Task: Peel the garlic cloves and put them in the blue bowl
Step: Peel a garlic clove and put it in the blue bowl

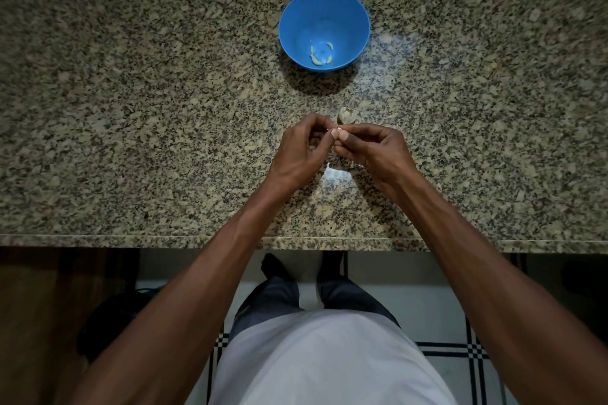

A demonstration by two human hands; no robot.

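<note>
A blue bowl stands on the granite counter, with three pale peeled garlic cloves at its bottom. Nearer to me, my left hand and my right hand meet above the counter, fingertips together, pinching a small garlic clove that is mostly hidden between them. Just beyond my fingertips lies the rest of a garlic bulb with papery skin. Bits of peel lie on the counter beneath my hands.
The speckled granite counter stretches wide to both sides, its front edge running across below my forearms. A darker back ledge runs along the top. Below the edge are my legs, a tiled floor and a dark object at left.
</note>
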